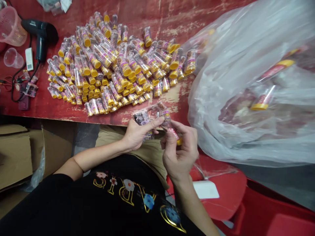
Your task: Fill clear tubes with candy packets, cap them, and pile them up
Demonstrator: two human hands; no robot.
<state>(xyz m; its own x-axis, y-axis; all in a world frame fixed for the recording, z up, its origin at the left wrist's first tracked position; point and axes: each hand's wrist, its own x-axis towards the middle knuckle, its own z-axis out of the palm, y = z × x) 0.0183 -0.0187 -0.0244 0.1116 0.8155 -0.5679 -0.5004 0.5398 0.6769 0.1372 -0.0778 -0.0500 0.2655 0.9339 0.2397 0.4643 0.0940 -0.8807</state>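
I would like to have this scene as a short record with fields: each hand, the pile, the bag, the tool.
Left hand: holds printed clear plastic sleeves
Right hand: pinches a small yellow-ended tube, close to the sleeves
Pile: many clear yellow-ended tubes on the red table
Bag: translucent, at picture right, similar tubes inside
Tool: dark, hair-dryer-shaped, near the pink basket
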